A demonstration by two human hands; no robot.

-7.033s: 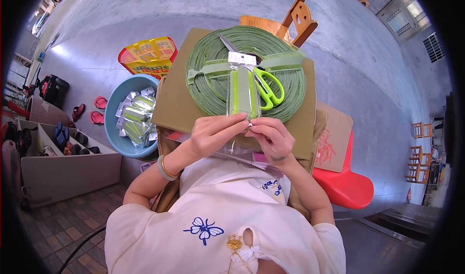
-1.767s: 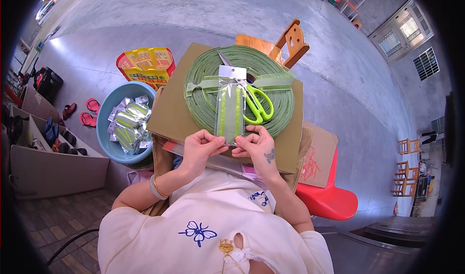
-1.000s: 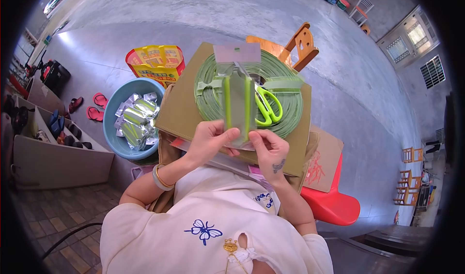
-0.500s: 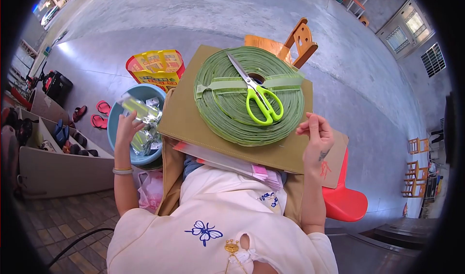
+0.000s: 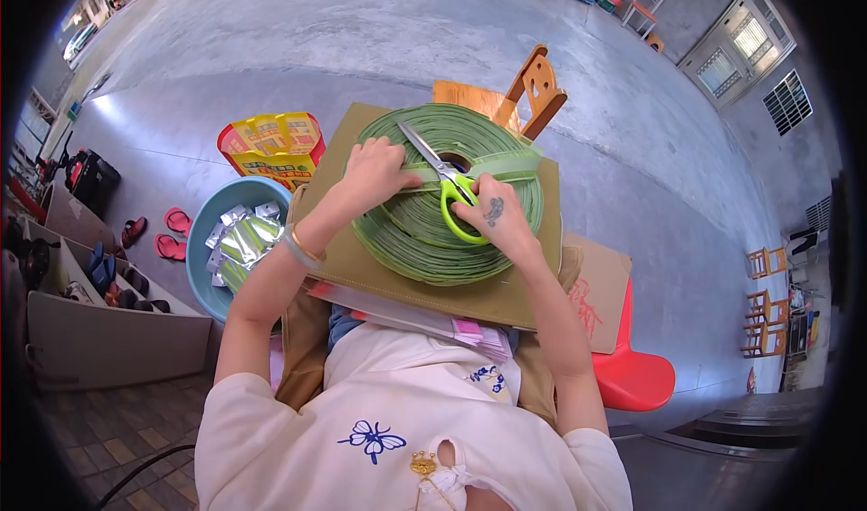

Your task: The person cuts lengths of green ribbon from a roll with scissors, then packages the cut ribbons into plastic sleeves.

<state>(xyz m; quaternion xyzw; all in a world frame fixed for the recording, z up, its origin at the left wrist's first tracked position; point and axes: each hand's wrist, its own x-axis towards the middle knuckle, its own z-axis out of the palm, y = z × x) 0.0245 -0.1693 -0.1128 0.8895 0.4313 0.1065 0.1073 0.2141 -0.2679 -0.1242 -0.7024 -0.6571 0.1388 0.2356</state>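
A big coil of green plastic strapping lies flat on an olive-brown board over my lap. Across the coil runs a paler green strip. At its left end, my left hand is closed, fingers curled, with the thumb along the strip. Scissors with lime-green handles rest on the coil, blades pointing up and left and apparently closed. My right hand grips the handles, thumb and fingers around the right-hand loop. The strip's left tip is hidden under my left hand.
Left of the board stands a blue bucket holding several silvery-green packets. Behind it is a yellow and red bag. A wooden chair stands beyond the board, a red chair at right. A shoe rack is at left.
My left hand has left the bucket, where a green packet now lies, and moved right onto the strip. My right hand has come in from the right onto the scissors' handles.
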